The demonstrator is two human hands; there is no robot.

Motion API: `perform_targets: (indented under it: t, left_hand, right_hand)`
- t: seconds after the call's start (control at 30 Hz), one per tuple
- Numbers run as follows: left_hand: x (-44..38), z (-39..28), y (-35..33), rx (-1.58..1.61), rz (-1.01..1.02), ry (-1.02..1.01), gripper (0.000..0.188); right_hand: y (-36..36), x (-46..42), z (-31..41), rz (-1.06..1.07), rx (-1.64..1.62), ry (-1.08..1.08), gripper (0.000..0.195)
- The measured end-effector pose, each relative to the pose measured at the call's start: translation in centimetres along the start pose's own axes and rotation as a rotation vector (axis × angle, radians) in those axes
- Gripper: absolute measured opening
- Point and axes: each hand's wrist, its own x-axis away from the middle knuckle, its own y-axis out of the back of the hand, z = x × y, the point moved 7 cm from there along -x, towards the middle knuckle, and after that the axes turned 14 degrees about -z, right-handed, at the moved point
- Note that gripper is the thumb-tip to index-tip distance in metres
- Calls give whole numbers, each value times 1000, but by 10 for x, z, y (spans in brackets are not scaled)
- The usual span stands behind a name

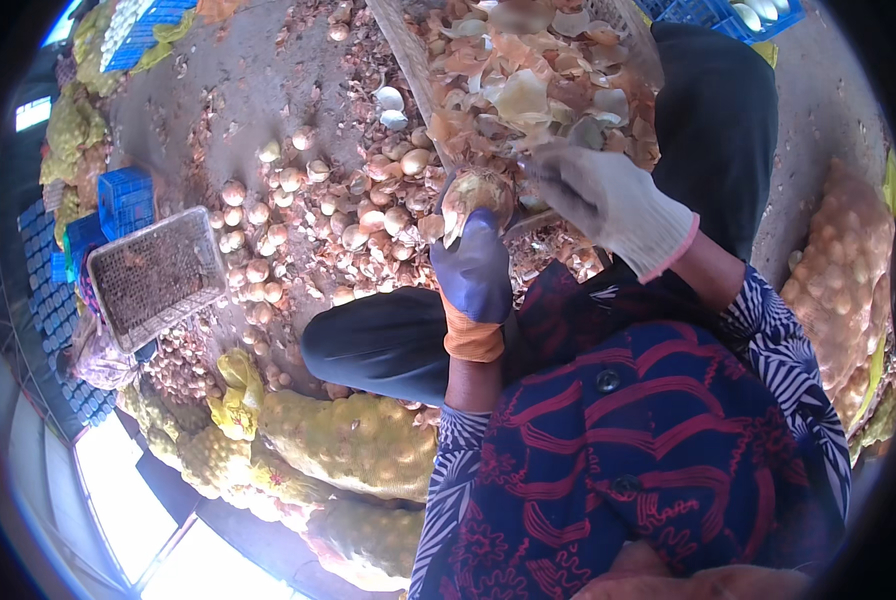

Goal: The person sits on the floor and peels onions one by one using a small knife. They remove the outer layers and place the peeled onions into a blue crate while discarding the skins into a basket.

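Observation:
My left hand (474, 270), in a purple-coated glove with an orange cuff, grips a large onion (478, 193) with loose, papery skin. The thumb lies over the onion's near side. To its right is my right hand (605, 196) in a white knit glove with a pink-edged cuff. Its fingers are bent and blurred beside the onion, and whether they hold a small tool or a piece of skin cannot be made out. Just beyond both hands, a crate (410, 67) between my knees is heaped with onion skins (523, 97).
Unpeeled onions (373, 221) and skins litter the floor at left. Two peeled onions (392, 109) lie beside the crate. An empty plastic crate (155, 277) stands farther left. Mesh sacks of onions (350, 442) (842, 285) flank me. A blue crate (763, 19) holds peeled onions.

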Motion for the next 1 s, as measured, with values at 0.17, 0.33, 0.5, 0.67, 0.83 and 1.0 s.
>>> perform_targets:
  t: [0.17, 0.33, 0.5, 0.67, 0.83, 1.0]
  left_hand:
    - [3, -5, -2, -20, -59, -8, 33]
    - [4, -9, -8, 34, -13, 136, 46]
    - [15, -42, -25, 46, -32, -125, 53]
    - [23, -38, -30, 290, -88, 5, 43]
    - [27, -30, -43, 442, 40, 185, 42]
    - [19, -43, -42, 266, 121, 182, 47]
  right_hand:
    - [-3, 11, 10, 48, -20, 141, 17]
    - [-12, 15, 3, 167, 21, 97, 22]
    - [-16, 9, 10, 218, 213, 82, 39]
    - [-10, 5, 14, -75, 268, 264, 56]
    - [1, -4, -29, 10, 240, 205, 57]
    - [11, -1, -83, -9, 124, -12, 45]
